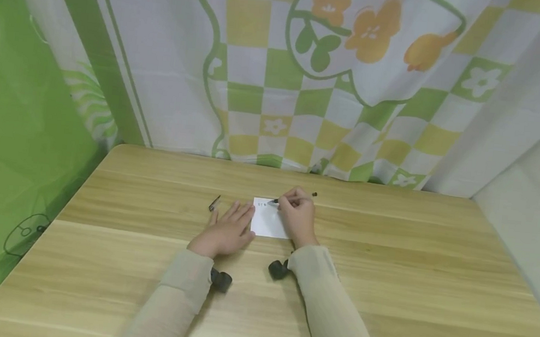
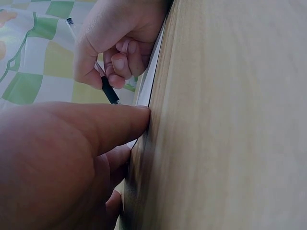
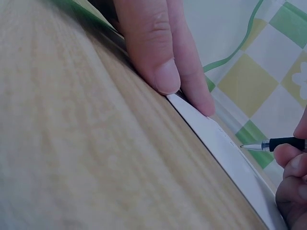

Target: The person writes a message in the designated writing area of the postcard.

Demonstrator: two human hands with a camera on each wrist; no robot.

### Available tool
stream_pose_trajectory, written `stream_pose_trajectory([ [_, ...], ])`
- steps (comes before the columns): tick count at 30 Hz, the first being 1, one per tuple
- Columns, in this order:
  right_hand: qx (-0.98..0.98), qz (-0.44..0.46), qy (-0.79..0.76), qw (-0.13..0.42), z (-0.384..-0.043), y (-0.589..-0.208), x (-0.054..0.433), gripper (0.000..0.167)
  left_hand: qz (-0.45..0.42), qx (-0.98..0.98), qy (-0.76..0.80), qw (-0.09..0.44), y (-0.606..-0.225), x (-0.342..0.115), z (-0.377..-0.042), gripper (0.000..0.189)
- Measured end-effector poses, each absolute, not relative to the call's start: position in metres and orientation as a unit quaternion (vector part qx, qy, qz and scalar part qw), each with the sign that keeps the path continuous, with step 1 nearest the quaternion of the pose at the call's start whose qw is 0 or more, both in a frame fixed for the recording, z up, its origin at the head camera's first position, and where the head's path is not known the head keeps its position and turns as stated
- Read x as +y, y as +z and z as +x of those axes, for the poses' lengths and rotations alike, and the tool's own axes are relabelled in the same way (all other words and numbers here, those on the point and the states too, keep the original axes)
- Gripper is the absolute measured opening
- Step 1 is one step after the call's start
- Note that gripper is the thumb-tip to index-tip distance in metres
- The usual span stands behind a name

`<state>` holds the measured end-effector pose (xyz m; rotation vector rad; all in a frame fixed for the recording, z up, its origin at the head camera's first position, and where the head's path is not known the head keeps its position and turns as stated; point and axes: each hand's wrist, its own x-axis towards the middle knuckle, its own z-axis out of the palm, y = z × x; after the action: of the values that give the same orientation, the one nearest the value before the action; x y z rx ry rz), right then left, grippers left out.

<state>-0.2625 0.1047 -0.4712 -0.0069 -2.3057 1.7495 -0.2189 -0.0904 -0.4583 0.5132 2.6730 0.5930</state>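
Observation:
A small white sheet of paper [image 1: 269, 224] lies on the wooden table, with a short row of dark marks near its top left. My right hand [image 1: 298, 218] pinches a pen [image 3: 280, 143] with a black grip and clear tip, its point at the paper by the marks. My left hand [image 1: 228, 233] rests with fingers extended, thumb and fingertips on the paper's left edge. In the left wrist view the left thumb [image 2: 110, 124] presses at the edge, and the right hand [image 2: 120, 43] is curled about the pen behind it.
A black pen cap [image 1: 214, 203] lies left of the paper, beyond the left hand. Black wrist cameras [image 1: 278, 270] sit by both sleeves. A patterned curtain [image 1: 308, 84] hangs behind the table's [image 1: 385, 290] far edge; green cloth [image 1: 16, 136] hangs at left.

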Motion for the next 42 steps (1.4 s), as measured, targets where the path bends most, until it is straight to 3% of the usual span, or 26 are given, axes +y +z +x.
stream_pose_trajectory([
  [15,-0.802,-0.019,0.588,0.106,-0.26,-0.4684,0.1041,0.005,0.181,0.945,0.206,0.178,-0.459,-0.0903,-0.2193,0.07],
  [42,-0.795,-0.017,0.593,0.122,-0.2612,-0.4716,0.1043,0.008,0.183,0.946,0.211,0.167,-0.4566,-0.0897,-0.2164,0.068],
])
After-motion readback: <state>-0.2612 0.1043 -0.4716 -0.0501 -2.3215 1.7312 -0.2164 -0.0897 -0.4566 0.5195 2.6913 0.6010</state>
